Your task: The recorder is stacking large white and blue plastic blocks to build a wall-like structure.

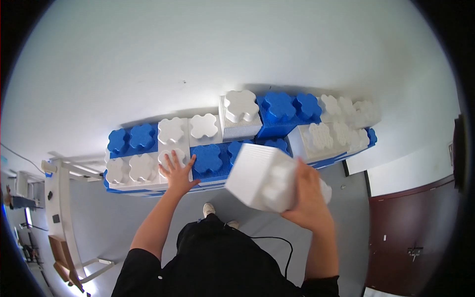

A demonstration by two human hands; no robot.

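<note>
Large blue and white foam building blocks with clover-shaped studs form a stacked wall of blocks point(133, 165) in front of me, its top stepped and higher towards the right. My left hand point(178, 174) rests with spread fingers over a white stud, left of a blue block point(207, 159) in the near row. My right hand point(310, 196) grips a loose white block point(246, 178) by its studded side, tilted above the near edge of the stack. This block hides part of the blue blocks behind it. A single white block point(242, 120) stands higher in the back row.
Behind the stack runs a white wall point(222, 48). A white table point(63, 208) with an open cardboard box point(61, 252) stands at the left. A dark red door point(404, 237) is at the right. A black cable point(289, 241) hangs beside my body. Another person point(22, 202) is at the far left.
</note>
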